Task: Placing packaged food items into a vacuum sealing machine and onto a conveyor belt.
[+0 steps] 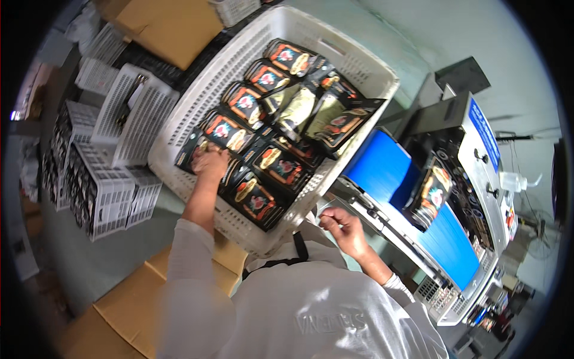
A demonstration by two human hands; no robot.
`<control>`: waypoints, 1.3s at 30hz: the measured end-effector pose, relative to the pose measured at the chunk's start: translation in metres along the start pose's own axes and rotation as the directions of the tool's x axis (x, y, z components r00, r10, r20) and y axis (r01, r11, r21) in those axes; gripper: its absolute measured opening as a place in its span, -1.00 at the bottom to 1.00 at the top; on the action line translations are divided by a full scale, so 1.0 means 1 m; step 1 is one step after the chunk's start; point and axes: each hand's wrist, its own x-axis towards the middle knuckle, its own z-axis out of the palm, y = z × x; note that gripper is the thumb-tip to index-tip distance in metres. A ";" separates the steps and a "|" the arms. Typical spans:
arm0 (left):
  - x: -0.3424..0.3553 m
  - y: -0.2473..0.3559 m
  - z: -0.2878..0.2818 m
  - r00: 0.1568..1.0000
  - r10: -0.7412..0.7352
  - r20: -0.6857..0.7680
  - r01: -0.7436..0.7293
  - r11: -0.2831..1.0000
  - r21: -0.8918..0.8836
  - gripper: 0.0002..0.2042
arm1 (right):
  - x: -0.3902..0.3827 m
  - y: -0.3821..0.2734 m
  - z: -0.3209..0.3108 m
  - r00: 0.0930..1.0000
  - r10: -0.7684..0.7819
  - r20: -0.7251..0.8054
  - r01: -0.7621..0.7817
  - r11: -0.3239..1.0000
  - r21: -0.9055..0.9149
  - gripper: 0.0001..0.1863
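My left hand (208,159) grips a black pouch with colourful print (187,157) at the left end of a large white perforated crate (326,45). The crate holds several rows of similar pouches (281,167), some showing gold sides. My right hand (344,233) is just outside the crate's lower right corner, fingers loosely bent and slightly apart, with nothing visible in them. Right of the crate, a machine (466,155) has a blue conveyor belt (373,161), with another black pouch (431,191) lying on it.
White perforated baskets (137,119) are stacked at the left, some holding dark items. A cardboard box (155,27) sits above the crate, and flattened cardboard (119,317) lies at lower left. A clear bottle (513,181) and a fan (535,233) stand beyond the machine.
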 end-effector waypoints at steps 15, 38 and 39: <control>-0.099 0.213 -0.090 0.505 0.773 -0.384 -0.635 0.032 -0.771 -0.80 | -0.040 -0.026 -0.065 0.867 -0.143 -0.477 0.107 0.989 -0.101 -0.93; -0.155 0.248 -0.087 0.593 0.778 -0.205 -0.444 0.104 -0.890 -0.83 | 0.011 -0.019 -0.113 0.766 0.091 -0.637 0.205 0.904 0.376 -0.45; -0.159 0.237 -0.093 0.588 0.789 -0.176 -0.365 0.065 -0.929 -0.84 | 0.010 -0.023 -0.109 0.792 0.050 -0.609 0.221 0.906 0.362 -0.47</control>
